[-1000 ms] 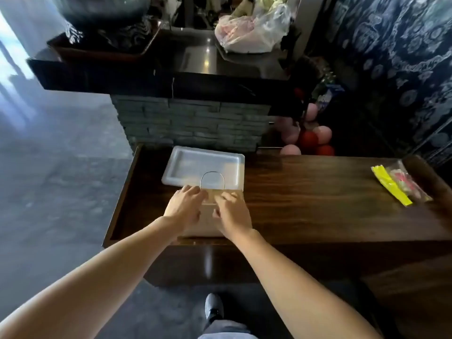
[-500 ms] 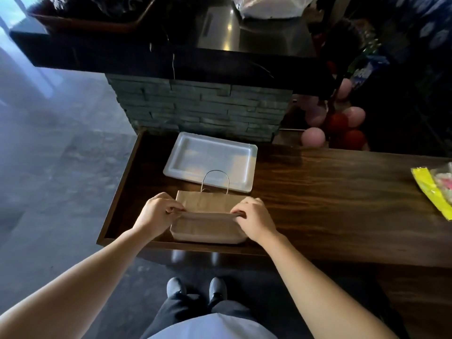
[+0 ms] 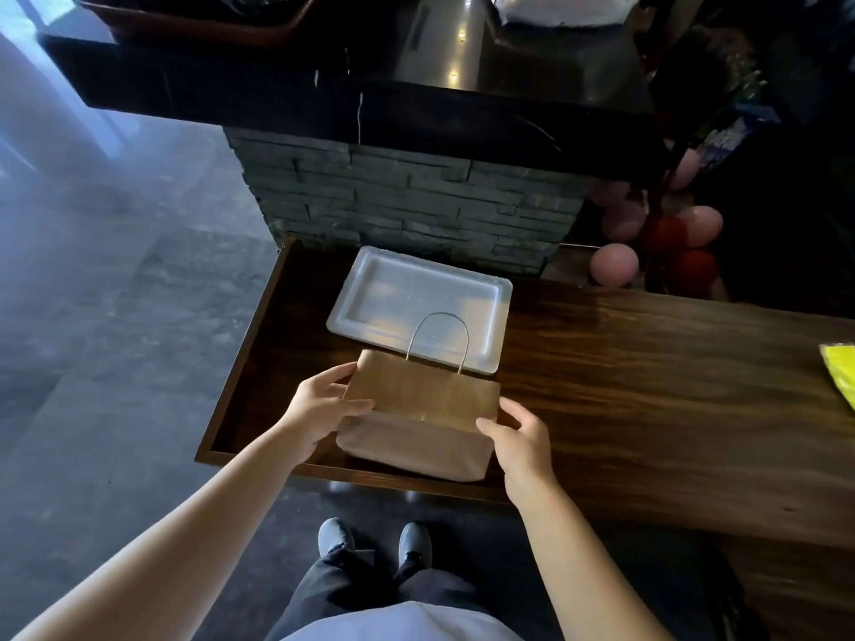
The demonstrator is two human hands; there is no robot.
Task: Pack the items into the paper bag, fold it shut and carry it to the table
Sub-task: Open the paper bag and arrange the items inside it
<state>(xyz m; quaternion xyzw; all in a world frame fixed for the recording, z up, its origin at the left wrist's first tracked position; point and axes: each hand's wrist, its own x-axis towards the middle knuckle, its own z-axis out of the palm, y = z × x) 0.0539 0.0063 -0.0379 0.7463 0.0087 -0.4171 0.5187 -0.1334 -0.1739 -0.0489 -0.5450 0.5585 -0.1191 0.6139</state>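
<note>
A brown paper bag stands at the near left end of the wooden counter. Its top is folded flat, and its thin loop handle sticks up toward the far side. My left hand grips the bag's left side, thumb on the folded flap. On the right side, my right hand clasps the bag with fingers curled around the edge. What is inside the bag is hidden.
A white rectangular tray lies just behind the bag. A yellow packet sits at the counter's far right edge. A stone-faced bar with a dark top rises behind. Pink and red balloons cluster at right.
My hands slid from the middle of the fold out to the bag's two sides. The folded top now lies flatter, and the view has tilted further down.
</note>
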